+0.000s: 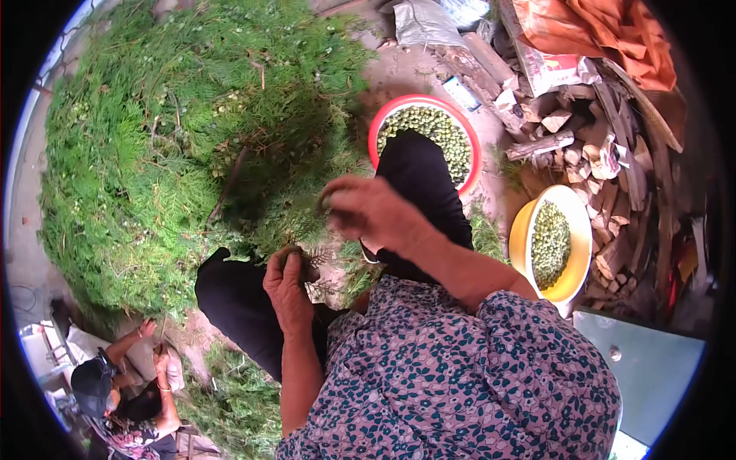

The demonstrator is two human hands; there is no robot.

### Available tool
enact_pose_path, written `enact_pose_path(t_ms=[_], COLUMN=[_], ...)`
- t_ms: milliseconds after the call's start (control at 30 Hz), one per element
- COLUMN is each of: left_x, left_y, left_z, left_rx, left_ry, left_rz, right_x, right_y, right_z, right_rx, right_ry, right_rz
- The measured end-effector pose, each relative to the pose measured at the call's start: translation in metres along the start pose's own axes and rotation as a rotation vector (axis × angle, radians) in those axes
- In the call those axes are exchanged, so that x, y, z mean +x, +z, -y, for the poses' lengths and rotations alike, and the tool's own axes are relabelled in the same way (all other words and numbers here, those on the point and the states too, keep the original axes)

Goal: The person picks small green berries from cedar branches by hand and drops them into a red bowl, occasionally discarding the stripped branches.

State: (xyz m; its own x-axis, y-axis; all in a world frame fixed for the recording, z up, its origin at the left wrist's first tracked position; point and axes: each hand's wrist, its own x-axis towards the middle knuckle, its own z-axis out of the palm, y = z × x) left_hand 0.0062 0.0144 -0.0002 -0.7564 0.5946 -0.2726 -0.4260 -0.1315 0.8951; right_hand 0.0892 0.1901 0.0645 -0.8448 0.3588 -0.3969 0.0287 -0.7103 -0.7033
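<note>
Green sprig [315,265], held in left hand [288,288]

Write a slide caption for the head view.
Left hand holding a sprig, right hand blurred, before heaped greenery; a red-rimmed basin and a yellow basin hold small green pieces.

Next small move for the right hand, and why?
Probably bring the right hand to the sprig and check it for pickable pieces: the left hand holds the sprig, the right is apart from it, and the yellow basin contains small green pieces. Whether the right grip holds anything is too blurred to tell.
</note>
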Motion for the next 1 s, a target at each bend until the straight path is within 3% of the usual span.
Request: enact_pose_path(t_ms=[33, 100, 167, 367, 400, 433, 500, 567, 633, 667, 700, 767, 800, 900, 967, 1000], left_x=[0.001, 0.001, 0.002, 0.007, 0.008, 0.007, 0.006, 0.013, 0.016, 0.016, 0.016, 0.015, 0.015, 0.018, 0.020, 0.021], left_y=[-0.001, -0.003, 0.000, 0.004, 0.004, 0.006, 0.005, -0.002, -0.008, -0.007, -0.006, -0.007, -0.006, -0.004, -0.005, -0.005], left_z=[0.000, -0.001, -0.002, -0.008, -0.008, -0.006, -0.006, -0.003, 0.001, 0.001, 0.000, -0.003, -0.004, -0.005, -0.005, -0.004], left_rx=[0.004, -0.028, -0.020, -0.197, -0.266, -0.263, -0.013, -0.480, -0.529, -0.555, -0.580, -0.596, -0.649, -0.696, -0.711, -0.713], left_ry=[-0.002, 0.011, 0.011, -0.100, -0.128, -0.131, -0.016, -0.197, -0.193, -0.200, -0.209, -0.213, -0.233, -0.240, -0.235, -0.233], left_rz=[0.004, 0.054, 0.031, 0.017, 0.032, 0.007, 0.060, 0.015, 0.025, 0.025, 0.028, 0.007, -0.013, -0.031, -0.064, -0.063], right_x=[-0.002, -0.006, -0.008, 0.017, 0.009, -0.001, 0.041, 0.039, 0.013, 0.011, 0.003, 0.020, 0.016, 0.003, -0.002, -0.004], right_y=[-0.009, -0.038, -0.076, -0.200, -0.206, -0.213, -0.340, -0.362, -0.294, -0.307, -0.265, -0.276, -0.242, -0.117, -0.060, -0.038], right_z=[0.016, 0.043, 0.064, 0.063, 0.054, 0.044, 0.024, 0.040, 0.046, 0.052, 0.055, 0.060, 0.061, 0.058, 0.033, 0.018], right_rx=[-0.003, 0.184, 0.185, 0.493, -0.383, -1.280, -0.637, -0.492, -1.158, -1.288, -1.365, 0.184, 0.112, -0.332, -0.394, -0.569], right_ry=[-0.067, -0.320, -0.422, -0.369, -0.552, -0.675, -0.635, -0.445, -0.415, -0.273, -0.194, -0.488, -0.587, -0.668, -0.606, -0.537], right_rz=[-0.133, -0.142, -0.286, -0.797, -0.892, -0.851, -0.722, -0.673, -0.866, -0.877, -1.033, -0.979, -0.821, -0.686, -0.405, -0.328])
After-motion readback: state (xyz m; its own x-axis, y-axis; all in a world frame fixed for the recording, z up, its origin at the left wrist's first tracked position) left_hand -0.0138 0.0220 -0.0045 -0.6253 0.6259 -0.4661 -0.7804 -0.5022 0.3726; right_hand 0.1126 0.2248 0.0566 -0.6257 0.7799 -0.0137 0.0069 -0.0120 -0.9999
